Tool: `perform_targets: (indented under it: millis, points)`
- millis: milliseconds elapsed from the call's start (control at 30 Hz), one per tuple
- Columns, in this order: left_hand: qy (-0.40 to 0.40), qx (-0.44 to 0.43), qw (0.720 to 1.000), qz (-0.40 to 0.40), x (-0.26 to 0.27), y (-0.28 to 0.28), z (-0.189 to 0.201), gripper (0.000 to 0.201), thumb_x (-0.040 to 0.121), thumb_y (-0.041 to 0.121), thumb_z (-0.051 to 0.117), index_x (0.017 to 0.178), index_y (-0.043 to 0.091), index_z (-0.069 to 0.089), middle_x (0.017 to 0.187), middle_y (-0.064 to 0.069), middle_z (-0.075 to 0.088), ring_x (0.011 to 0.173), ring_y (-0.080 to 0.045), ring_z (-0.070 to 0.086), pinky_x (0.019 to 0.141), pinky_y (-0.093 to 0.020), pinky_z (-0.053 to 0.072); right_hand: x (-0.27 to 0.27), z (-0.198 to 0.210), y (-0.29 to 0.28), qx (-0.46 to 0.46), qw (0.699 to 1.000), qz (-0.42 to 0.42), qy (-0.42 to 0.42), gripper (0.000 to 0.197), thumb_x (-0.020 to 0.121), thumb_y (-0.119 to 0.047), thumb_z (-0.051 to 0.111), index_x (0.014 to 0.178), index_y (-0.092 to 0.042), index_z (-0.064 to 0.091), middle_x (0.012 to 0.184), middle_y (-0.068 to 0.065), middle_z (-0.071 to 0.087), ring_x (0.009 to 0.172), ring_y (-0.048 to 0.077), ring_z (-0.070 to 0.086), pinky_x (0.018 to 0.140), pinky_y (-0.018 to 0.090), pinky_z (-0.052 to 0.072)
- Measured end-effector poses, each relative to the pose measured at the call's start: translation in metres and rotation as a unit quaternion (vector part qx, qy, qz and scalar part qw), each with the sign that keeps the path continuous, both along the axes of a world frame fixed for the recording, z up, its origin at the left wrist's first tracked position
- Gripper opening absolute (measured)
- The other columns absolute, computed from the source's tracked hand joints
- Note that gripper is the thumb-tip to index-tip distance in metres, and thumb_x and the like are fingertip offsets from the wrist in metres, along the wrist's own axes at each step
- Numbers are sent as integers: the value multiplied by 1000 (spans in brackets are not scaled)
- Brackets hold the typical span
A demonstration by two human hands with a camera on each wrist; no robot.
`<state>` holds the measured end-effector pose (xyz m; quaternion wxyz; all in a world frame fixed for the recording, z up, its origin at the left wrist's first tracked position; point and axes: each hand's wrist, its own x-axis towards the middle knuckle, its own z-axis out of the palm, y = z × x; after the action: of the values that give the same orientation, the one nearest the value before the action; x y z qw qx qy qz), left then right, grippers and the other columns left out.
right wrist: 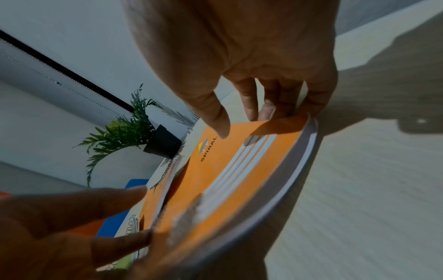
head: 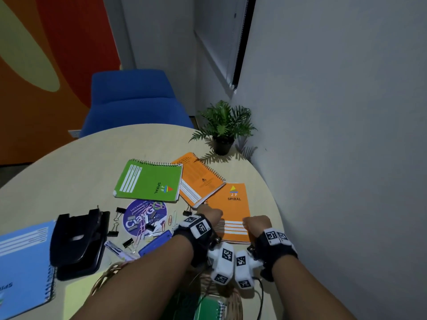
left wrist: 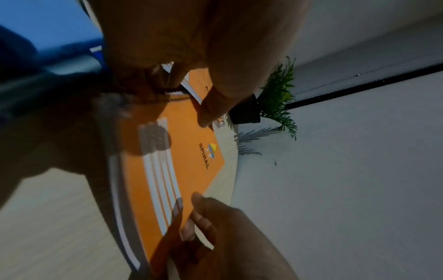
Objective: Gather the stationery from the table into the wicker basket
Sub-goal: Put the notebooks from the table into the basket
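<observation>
The orange notebook, printed "JF SPIRAL", lies on the bench just in front of the wicker basket. The left hand grips its left edge, fingers curled around it. The right hand pinches its near right corner, thumb above, fingers beneath. Behind it lie a green "JF SPIRAL" notebook and another orange one.
</observation>
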<state>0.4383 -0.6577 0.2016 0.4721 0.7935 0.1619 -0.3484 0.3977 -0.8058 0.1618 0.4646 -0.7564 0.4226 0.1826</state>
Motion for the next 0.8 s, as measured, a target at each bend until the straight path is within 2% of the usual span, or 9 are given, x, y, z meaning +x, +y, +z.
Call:
perform_targets:
  millis: [100,233,300,367,467,533,600,700,800]
  points:
    - [-24,-10,999,-44,-1,5,9,17,85,13,61,73,3,54,72,-10,56,60,-22,51,64,-32,45,-8,6,-3,0,1000,13,16,11,95,-15,54,91,-5,57,99,17,66,94,31,63,72,27,38]
    - [11,-136,989,-54,-21,12,25,32,91,11,51,115,-9,57,113,-27,63,94,-35,63,85,-42,51,-28,21,-13,21,996,-88,-28,34,88,-27,67,90,7,61,90,18,63,83,31,61,69,34,46]
    - [37,-207,977,-41,-37,23,35,29,90,8,53,115,-5,56,108,-24,62,81,-29,59,89,-45,49,-47,32,-17,92,988,-112,-56,38,86,-28,69,101,6,66,95,20,68,80,32,68,70,39,55]
    - [40,-241,967,-70,-57,41,49,30,83,15,62,108,-1,56,105,-24,60,73,-26,56,75,-43,49,-71,49,-16,195,970,-113,-96,20,93,-18,60,101,-1,65,80,14,71,59,21,68,54,28,57]
    - [21,-260,959,-107,-88,81,74,52,77,21,71,116,-5,48,91,-19,61,61,-22,58,62,-34,46,-93,77,-14,300,940,-37,-156,23,97,-2,47,118,-3,57,91,15,73,61,16,72,54,24,60]
    - [-18,-265,957,-114,-109,113,86,37,84,14,68,109,-6,50,72,-7,64,56,-15,59,62,-31,52,-104,99,0,332,921,24,-200,42,86,-14,68,125,-10,55,104,14,73,74,19,75,61,27,61]
    - [-61,-271,958,-71,-128,143,97,24,87,8,62,104,-5,50,77,-12,64,70,-21,63,78,-42,56,-107,112,16,316,918,120,-209,72,63,-32,87,126,-18,56,103,8,75,83,19,74,67,29,61]
    - [-120,-247,957,88,-150,190,104,21,88,7,59,99,23,51,83,-13,64,86,-27,63,82,-38,57,-105,123,51,219,915,270,-206,46,88,-3,64,128,-23,53,105,0,69,97,16,68,83,36,55]
    - [-154,-124,979,48,-173,236,87,42,90,11,59,120,38,44,101,-4,64,93,-23,65,81,-37,57,-105,113,92,134,885,407,-183,47,93,9,48,125,-25,51,107,-5,62,108,21,58,92,44,48]
